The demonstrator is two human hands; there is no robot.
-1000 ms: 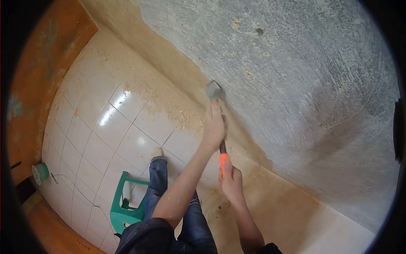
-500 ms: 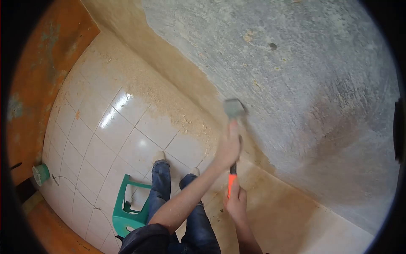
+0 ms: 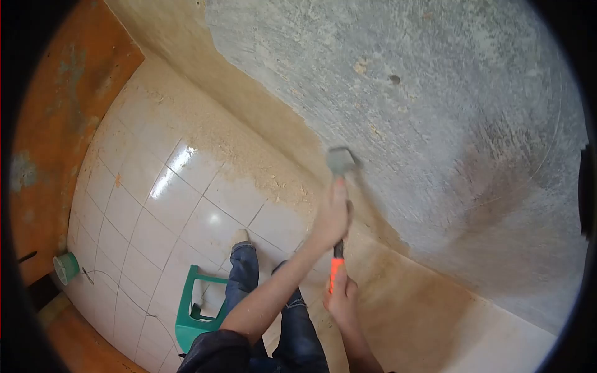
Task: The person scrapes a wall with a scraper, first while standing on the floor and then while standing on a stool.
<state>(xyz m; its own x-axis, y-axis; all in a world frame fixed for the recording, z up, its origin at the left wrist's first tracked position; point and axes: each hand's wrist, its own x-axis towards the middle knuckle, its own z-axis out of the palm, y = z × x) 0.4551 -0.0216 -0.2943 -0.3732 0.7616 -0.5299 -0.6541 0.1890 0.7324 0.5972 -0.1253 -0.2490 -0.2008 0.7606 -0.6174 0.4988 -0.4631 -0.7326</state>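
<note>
My left hand (image 3: 331,217) is closed around the upper shaft of a long-handled scraper (image 3: 337,250), its forefinger stretched along the shaft toward the head. Lower down, my right hand (image 3: 342,296) grips the orange handle end. The scraper's wide grey blade (image 3: 341,160) is at the wall, close to the border between the rough grey surface (image 3: 435,124) and the tan band (image 3: 267,112) beneath it. The blade is slightly blurred, and whether its edge touches the wall is hard to tell.
Tan flakes (image 3: 273,183) lie along the wall's foot on the white tiled floor (image 3: 161,217). A green plastic stool (image 3: 186,311) stands beside my legs. Farther left are a green container (image 3: 66,268), a thin cable (image 3: 124,289) and a worn orange panel (image 3: 74,93).
The view has shifted slightly, so stool and floor sit a little farther right and lower. The blade is slightly higher relative to the wall's dark spot. Both hands keep hold of the scraper.
</note>
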